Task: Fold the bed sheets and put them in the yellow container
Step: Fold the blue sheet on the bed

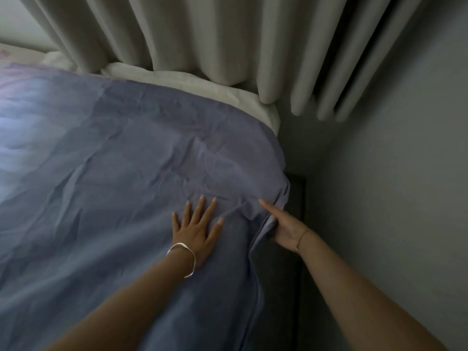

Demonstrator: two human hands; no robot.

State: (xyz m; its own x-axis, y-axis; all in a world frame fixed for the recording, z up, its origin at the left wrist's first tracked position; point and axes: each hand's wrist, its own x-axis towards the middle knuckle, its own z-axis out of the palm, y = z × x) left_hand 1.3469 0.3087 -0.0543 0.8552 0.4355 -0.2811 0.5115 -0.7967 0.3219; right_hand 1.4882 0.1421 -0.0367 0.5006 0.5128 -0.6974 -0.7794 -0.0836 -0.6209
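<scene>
Bare forearms (pixel 121 302) lowest in frame. L hand (pixel 196 230) lies flat, fingers spread wide, palm down on blue sheet (pixel 114 160); silver bangle (pixel 182 259) at wrist. R hand (pixel 285 229) just beside it at sheet's rt edge, thumb on top, fingers tucked under fabric, pinching it. Sheet spreads over bed. Beyond: white bedding (pixel 202 84), then curtain (pixel 228 34).

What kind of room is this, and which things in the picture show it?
Most likely a bedroom: a blue-grey bed sheet is spread out wide, white bedding shows at its far edge, and long pale curtains hang behind.
</scene>
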